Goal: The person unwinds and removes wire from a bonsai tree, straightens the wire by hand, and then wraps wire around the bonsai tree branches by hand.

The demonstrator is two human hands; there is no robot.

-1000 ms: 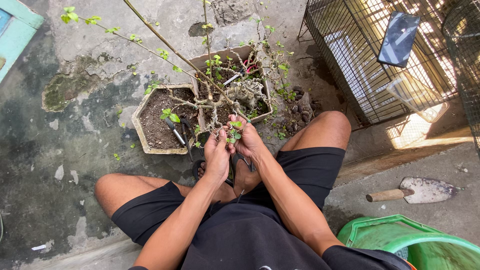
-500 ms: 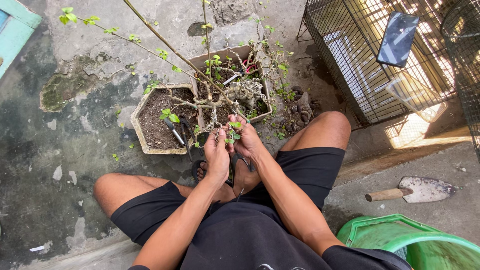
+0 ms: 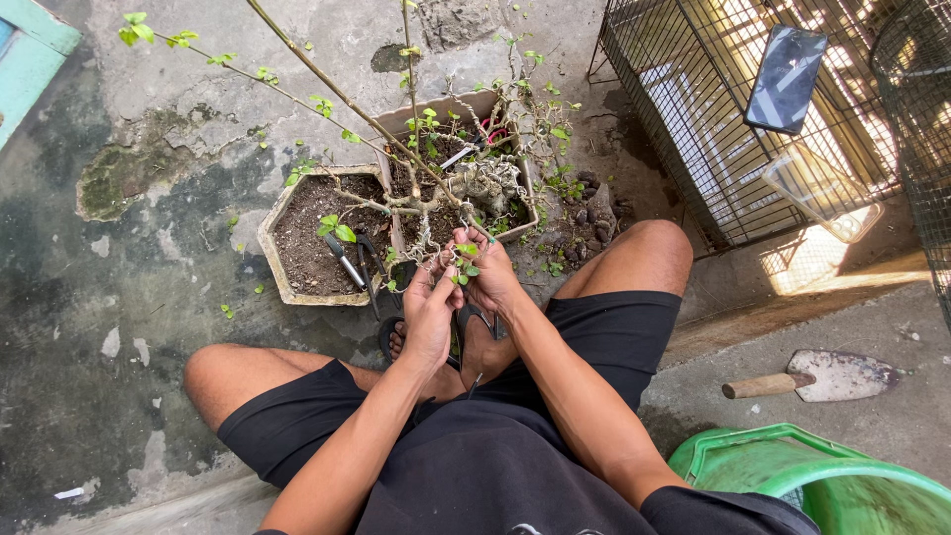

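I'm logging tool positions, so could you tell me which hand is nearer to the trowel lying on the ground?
The right hand. It works at the small plant's twigs, on the side toward the trowel; the left hand sits just beyond it, farther away.

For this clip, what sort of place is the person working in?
Probably a home yard or patio used for gardening: stained concrete floor, potted shrubs in soil, a wire cage and a trowel. Both hands work at a small branch.

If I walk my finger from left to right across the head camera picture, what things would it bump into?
Teal board → hexagonal pot of soil → left hand → right hand on the little leafy twig → wire cage → trowel with wooden handle
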